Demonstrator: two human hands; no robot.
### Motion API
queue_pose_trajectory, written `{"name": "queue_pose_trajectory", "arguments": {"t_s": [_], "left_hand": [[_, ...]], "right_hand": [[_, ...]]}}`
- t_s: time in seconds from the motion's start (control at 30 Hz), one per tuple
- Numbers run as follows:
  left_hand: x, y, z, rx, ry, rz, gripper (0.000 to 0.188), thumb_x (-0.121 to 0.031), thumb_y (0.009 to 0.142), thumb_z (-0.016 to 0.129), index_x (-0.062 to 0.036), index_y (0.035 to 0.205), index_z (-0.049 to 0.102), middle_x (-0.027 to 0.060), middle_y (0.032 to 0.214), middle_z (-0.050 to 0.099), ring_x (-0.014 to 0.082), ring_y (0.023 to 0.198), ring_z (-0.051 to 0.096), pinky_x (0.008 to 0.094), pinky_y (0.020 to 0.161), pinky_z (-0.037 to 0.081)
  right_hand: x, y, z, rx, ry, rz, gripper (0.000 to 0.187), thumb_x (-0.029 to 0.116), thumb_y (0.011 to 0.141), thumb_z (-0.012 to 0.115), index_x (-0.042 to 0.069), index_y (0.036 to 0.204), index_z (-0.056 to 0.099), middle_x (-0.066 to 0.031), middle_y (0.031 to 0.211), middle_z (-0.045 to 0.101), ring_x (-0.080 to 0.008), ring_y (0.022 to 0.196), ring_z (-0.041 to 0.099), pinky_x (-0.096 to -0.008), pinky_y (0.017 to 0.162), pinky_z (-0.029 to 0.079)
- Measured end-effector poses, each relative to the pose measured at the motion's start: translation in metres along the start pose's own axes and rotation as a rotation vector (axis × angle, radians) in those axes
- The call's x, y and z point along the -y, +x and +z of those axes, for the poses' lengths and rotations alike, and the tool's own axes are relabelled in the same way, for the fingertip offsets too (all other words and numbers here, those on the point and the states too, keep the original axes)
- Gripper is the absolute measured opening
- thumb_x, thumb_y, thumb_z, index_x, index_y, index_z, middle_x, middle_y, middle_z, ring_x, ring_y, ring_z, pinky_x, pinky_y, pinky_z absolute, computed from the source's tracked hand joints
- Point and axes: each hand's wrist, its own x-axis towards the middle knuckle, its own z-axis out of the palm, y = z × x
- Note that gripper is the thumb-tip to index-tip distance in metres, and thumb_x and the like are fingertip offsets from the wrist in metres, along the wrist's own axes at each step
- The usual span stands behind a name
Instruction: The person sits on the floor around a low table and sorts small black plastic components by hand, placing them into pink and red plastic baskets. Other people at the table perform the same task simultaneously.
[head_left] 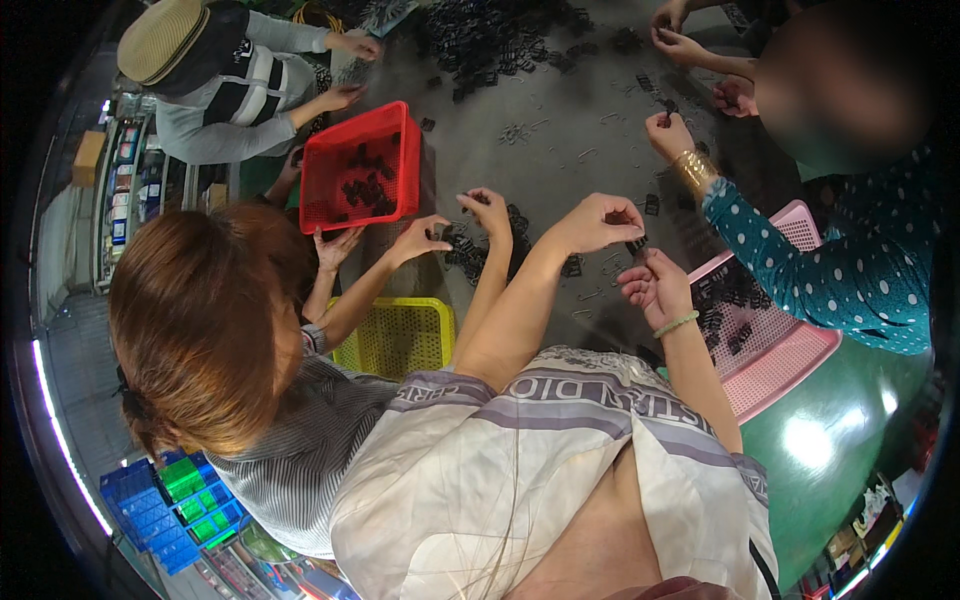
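Observation:
Both of my hands meet over the grey table [570, 130], right of the middle of the view. My left hand [600, 224] reaches in from the left, its fingertips pinched on a small black plastic part [639, 243]. Just below it, my right hand [655, 288], with a pale green bracelet [677, 324] at the wrist, has thumb and forefinger closed on the same part's lower end. The other fingers of that hand are curled. Beneath and beside my hands lie more black parts [572, 266] and thin pale scraps [590, 295].
A red basket [408, 160], a yellow basket [450, 335] and pink baskets [780, 385] stand around the table, the red and pink holding black parts. A large black heap [490, 50] lies at the far side. Co-workers' hands [420, 240] are close on my left; a dotted sleeve [790, 265] reaches in right.

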Motion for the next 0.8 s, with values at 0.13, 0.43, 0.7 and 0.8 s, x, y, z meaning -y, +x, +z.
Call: {"name": "queue_pose_trajectory", "arguments": {"t_s": [0.13,0.43,0.7,0.8], "left_hand": [[0.006,0.001,-0.006,0.013,0.141,0.050,0.009,-0.010,0.077,0.064,-0.0032,0.082,0.061,-0.0008,0.070,0.058,0.0052,0.063,0.051,0.0208,0.053,0.042],[0.079,0.014,-0.030,-0.355,0.148,-0.235,0.012,-0.010,0.070,0.067,-0.0021,0.077,0.060,0.0047,0.066,0.060,0.0114,0.056,0.055,0.0262,0.052,0.044],[0.122,0.039,0.024,-0.226,0.909,-0.112,0.031,-0.011,0.072,0.063,-0.0112,0.102,0.059,0.0078,0.108,0.056,0.0276,0.097,0.054,0.0353,0.078,0.045],[0.127,0.063,0.039,-0.158,1.126,0.179,0.033,-0.013,0.075,0.059,-0.0124,0.108,0.057,0.0075,0.123,0.045,0.0267,0.110,0.046,0.0364,0.085,0.042]], "right_hand": [[0.010,-0.001,0.007,-0.054,-0.103,-0.068,0.029,0.020,0.091,0.038,0.005,0.116,0.043,-0.0156,0.067,0.060,-0.0173,0.046,0.057,-0.0220,0.039,0.044],[0.006,0.021,-0.018,-0.186,-0.195,-0.270,0.026,0.012,0.089,0.044,0.004,0.113,0.047,-0.0098,0.068,0.059,-0.0096,0.046,0.052,-0.0185,0.039,0.039],[0.015,0.009,-0.050,-0.327,-0.196,-0.528,0.016,0.011,0.088,0.050,0.002,0.101,0.054,-0.0049,0.068,0.058,-0.0055,0.047,0.049,-0.0161,0.040,0.035],[0.016,0.008,-0.049,-0.359,-0.220,-0.532,0.015,0.012,0.088,0.050,0.001,0.099,0.055,-0.0043,0.068,0.058,-0.0052,0.047,0.049,-0.0157,0.040,0.034]]}}
